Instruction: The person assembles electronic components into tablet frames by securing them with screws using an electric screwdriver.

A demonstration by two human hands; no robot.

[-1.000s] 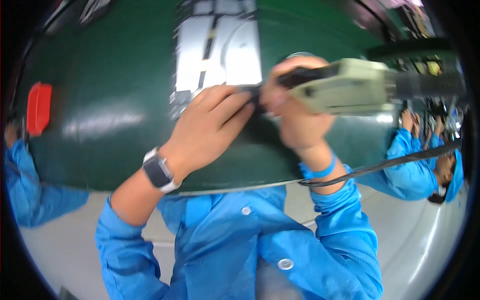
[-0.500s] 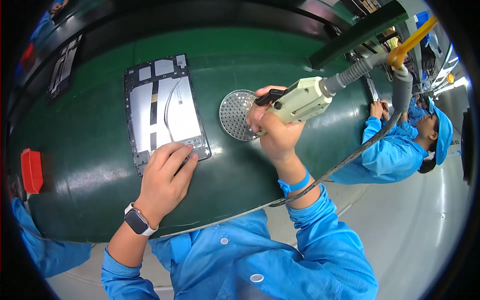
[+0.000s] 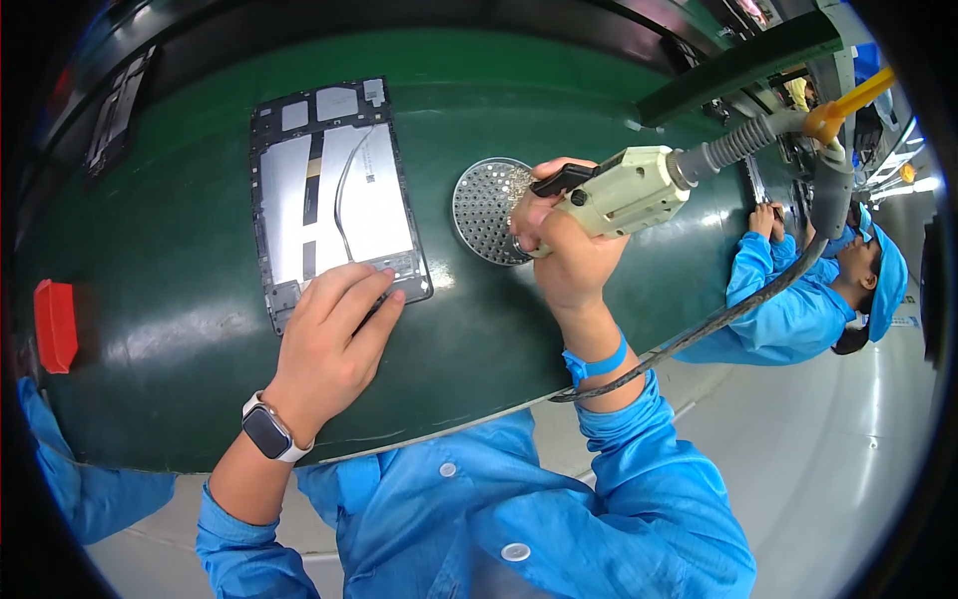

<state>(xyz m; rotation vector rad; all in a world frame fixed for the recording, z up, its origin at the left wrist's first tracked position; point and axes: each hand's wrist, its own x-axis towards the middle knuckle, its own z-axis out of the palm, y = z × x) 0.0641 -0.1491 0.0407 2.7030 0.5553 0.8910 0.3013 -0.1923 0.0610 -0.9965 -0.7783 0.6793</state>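
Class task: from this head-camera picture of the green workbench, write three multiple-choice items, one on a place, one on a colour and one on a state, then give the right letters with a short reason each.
1. Where does the round perforated tray lie?
A. right of the opened tablet
B. left of it
C. on top of it

2. What colour is the block at the bench's left edge?
A. yellow
B. red
C. white

3. What is the right hand doing?
A. lying flat and empty
B. closed in a grip on the electric screwdriver
C. resting on the watch

Answers:
1 A, the tray sits between the tablet and the screwdriver.
2 B, the block is plainly red.
3 B, its fingers wrap the tool's body, while the left hand presses the tablet's lower corner.
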